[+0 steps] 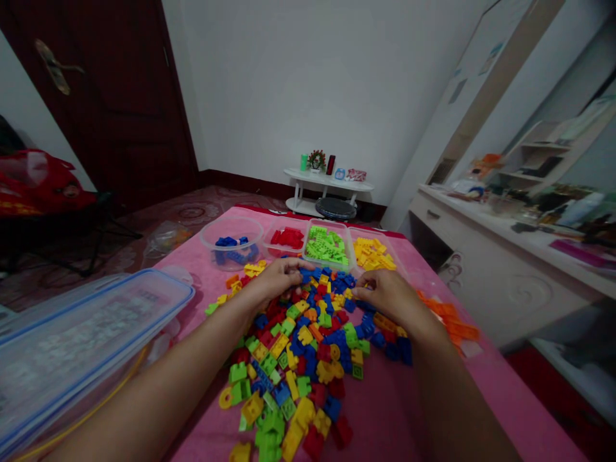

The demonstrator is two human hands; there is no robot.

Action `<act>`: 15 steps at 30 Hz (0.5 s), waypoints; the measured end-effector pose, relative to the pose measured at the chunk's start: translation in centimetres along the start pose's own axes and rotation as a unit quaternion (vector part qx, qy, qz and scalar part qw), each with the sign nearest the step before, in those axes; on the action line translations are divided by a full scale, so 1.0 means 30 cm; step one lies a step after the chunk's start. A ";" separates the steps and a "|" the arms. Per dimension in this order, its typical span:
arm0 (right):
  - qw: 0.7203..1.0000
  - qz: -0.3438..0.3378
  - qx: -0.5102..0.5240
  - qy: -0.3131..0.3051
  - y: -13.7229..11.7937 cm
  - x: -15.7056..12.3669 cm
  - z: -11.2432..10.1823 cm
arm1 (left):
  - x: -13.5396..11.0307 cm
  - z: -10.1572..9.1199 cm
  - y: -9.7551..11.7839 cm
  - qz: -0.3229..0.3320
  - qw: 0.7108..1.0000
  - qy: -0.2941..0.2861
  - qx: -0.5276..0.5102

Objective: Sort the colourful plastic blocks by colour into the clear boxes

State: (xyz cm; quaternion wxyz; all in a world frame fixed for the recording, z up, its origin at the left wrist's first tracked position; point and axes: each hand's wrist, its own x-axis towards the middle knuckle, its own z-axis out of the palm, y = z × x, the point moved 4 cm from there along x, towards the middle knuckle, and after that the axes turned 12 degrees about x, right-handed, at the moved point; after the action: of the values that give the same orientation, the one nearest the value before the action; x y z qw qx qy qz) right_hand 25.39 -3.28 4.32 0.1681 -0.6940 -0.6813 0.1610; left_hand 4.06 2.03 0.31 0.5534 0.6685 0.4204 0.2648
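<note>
A heap of mixed toy building bricks [308,333] in blue, red, yellow and green spreads over the pink-covered table. My left hand [283,277] rests at the far left part of the heap, its index finger stretched over blue bricks and its thumb apart from it. Across from it, my right hand [387,292] is at the far right part, thumb and fingers drawn together beside yellow and blue bricks. Whatever sits between those fingertips is too small to make out. Both palms face down and inward.
Behind the heap stand a round tub [206,240] with blue bricks and clear boxes of red bricks [287,238], green bricks [327,245] and yellow bricks [373,255]. Orange pieces [455,321] lie right. A blue-rimmed plastic lid [96,321] is left, a dresser [481,256] right.
</note>
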 end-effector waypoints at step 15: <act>0.993 0.038 -0.115 -0.002 -0.058 -0.016 0.056 | -0.029 0.055 0.007 -0.076 0.983 -0.031 -0.163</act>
State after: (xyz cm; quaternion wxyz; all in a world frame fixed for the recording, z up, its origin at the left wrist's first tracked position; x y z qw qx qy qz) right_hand 23.07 -3.72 3.61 0.0794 -0.7338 -0.6689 0.0890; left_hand 5.02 0.44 0.20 0.6859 0.5434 0.4040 0.2664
